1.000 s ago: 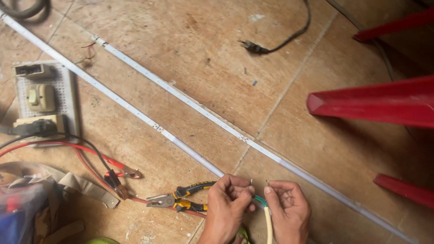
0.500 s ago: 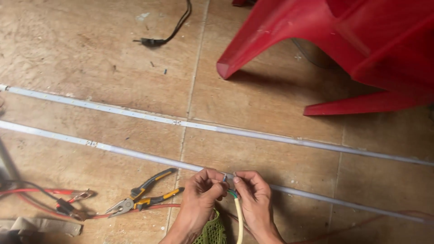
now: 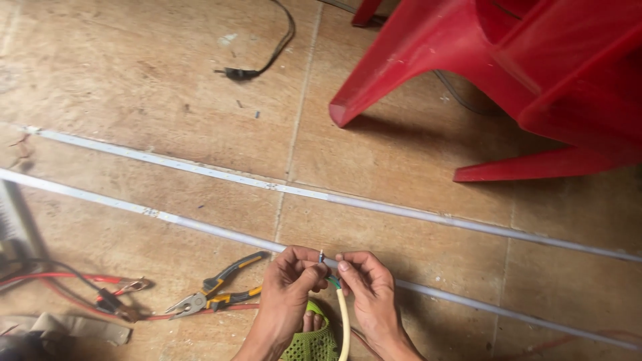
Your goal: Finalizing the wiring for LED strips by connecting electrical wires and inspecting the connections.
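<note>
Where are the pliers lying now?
In the head view, the pliers lie on the floor at lower left, just left of the left hand, beside the red clips.

Two long pale strips (image 3: 321,195) are lying across the tiled floor (image 3: 134,87), running from the left edge down twd the right edge, near-parallel w/ a gap between. Pliers (image 3: 217,289) w/ black-and-yellow handles are resting near the bottom edge, left of centre, jaws pointing left. Red and black clip leads (image 3: 110,294) are trailing in from the left edge, just beside the pliers' nose. A black cable w/ plug (image 3: 251,67) is lying near the top edge. Red plastic chair (image 3: 508,80) is standing at the top-right corner. Green mesh slipper (image 3: 311,344) is showing at the bottom edge.
</note>
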